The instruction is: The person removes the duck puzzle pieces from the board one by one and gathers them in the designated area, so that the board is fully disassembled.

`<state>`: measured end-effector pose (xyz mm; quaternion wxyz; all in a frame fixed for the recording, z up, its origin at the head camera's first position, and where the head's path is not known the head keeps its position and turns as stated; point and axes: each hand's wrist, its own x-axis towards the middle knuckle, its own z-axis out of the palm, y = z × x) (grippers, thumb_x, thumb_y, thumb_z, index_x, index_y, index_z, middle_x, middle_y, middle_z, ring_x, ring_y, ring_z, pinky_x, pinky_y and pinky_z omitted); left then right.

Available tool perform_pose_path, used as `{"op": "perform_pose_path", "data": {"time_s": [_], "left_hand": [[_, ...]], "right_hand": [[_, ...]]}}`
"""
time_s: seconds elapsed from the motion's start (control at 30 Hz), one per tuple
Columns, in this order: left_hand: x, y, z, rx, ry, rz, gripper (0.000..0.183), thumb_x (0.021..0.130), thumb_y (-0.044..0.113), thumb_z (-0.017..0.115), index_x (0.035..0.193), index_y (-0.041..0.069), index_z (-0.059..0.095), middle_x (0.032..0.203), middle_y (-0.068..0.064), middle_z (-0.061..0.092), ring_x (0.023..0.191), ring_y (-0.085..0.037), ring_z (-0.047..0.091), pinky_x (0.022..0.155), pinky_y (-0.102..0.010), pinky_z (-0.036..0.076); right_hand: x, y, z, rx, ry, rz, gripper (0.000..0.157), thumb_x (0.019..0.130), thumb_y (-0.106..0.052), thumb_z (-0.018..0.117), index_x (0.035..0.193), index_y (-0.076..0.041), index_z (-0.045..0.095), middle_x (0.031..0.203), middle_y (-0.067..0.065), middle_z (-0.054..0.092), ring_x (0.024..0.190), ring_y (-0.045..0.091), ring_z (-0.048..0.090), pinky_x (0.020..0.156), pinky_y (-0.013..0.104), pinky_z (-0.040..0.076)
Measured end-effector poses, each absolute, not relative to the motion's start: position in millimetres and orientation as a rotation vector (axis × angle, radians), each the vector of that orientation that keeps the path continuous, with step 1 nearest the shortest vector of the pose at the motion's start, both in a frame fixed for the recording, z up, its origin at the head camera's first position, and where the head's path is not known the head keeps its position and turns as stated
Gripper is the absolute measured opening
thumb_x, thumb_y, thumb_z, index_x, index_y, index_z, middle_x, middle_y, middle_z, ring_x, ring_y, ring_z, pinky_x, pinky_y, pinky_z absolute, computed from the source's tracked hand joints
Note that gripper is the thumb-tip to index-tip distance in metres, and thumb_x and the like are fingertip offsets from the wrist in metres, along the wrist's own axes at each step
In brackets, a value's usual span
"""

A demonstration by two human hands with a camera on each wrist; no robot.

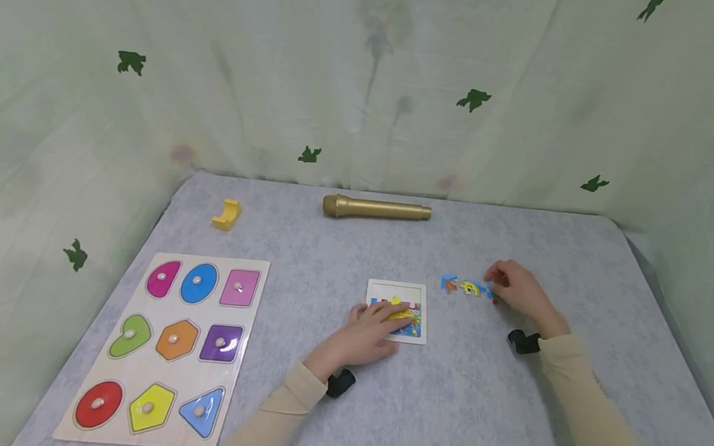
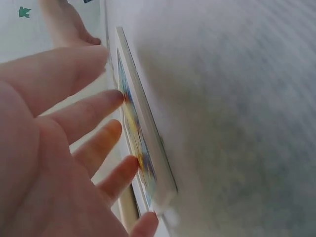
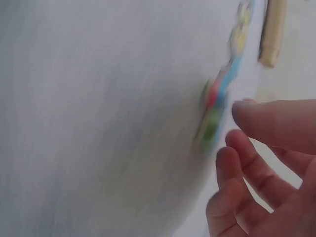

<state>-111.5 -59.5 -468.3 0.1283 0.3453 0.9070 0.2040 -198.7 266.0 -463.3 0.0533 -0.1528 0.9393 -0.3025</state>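
Note:
My left hand [image 1: 368,335] lies with spread fingers over a small jigsaw puzzle in a white tray [image 1: 423,290]. In the left wrist view its fingertips [image 2: 129,163] are at the coloured picture, and the hand partly hides the pieces. To the right of the tray, loose jigsaw pieces [image 1: 470,287] lie in a row on the table. My right hand [image 1: 519,292] is at the right end of that row. In the right wrist view its thumb and bent fingers stand apart beside a blurred red, green and blue jigsaw piece [image 3: 212,121], with nothing showing between them.
A wooden peg board [image 1: 191,293] with several coloured shapes lies on the left. At the back are a yellow curved block [image 1: 227,214] and a gold microphone [image 1: 377,209]. Patterned cloth [image 1: 376,76] hangs behind the grey table [image 1: 455,416].

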Motion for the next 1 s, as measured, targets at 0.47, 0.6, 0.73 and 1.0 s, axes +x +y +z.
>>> {"op": "perform_pose_path", "data": {"time_s": [0.47, 0.6, 0.73, 1.0], "left_hand": [[-109, -67, -469, 0.997, 2.661, 0.608, 0.043, 0.099, 0.024, 0.054, 0.141, 0.021, 0.051, 0.152, -0.011, 0.028, 0.138, -0.033, 0.025, 0.108, -0.051, 0.021], [-108, -67, -469, 1.017, 2.673, 0.604, 0.041, 0.098, 0.023, 0.054, 0.139, 0.022, 0.053, 0.151, -0.012, 0.029, 0.136, -0.034, 0.027, 0.107, -0.051, 0.023], [-107, -67, -468, 1.028, 2.690, 0.597, 0.041, 0.098, 0.022, 0.056, 0.139, 0.022, 0.054, 0.150, -0.012, 0.031, 0.136, -0.034, 0.029, 0.106, -0.051, 0.025], [-109, -64, -467, 0.996, 2.686, 0.554, 0.042, 0.098, 0.023, 0.056, 0.139, 0.023, 0.053, 0.151, -0.012, 0.031, 0.137, -0.031, 0.026, 0.107, -0.051, 0.024]], "right_hand": [[-171, 177, -465, -0.841, 2.595, -1.079, 0.020, 0.083, 0.006, 0.064, 0.101, -0.003, 0.064, 0.097, 0.004, 0.062, 0.085, 0.019, 0.054, 0.075, 0.036, 0.046], [-167, 164, -466, -0.895, 2.619, -1.001, 0.023, 0.078, 0.006, 0.066, 0.098, -0.003, 0.065, 0.093, 0.004, 0.060, 0.084, 0.019, 0.052, 0.078, 0.036, 0.044], [-164, 156, -466, -0.855, 2.629, -0.937, 0.024, 0.076, 0.006, 0.069, 0.098, -0.005, 0.065, 0.092, 0.002, 0.057, 0.084, 0.017, 0.049, 0.077, 0.034, 0.043], [-164, 152, -467, -0.844, 2.618, -0.974, 0.029, 0.075, 0.013, 0.064, 0.094, -0.009, 0.060, 0.086, 0.002, 0.050, 0.079, 0.016, 0.046, 0.070, 0.030, 0.042]]}}
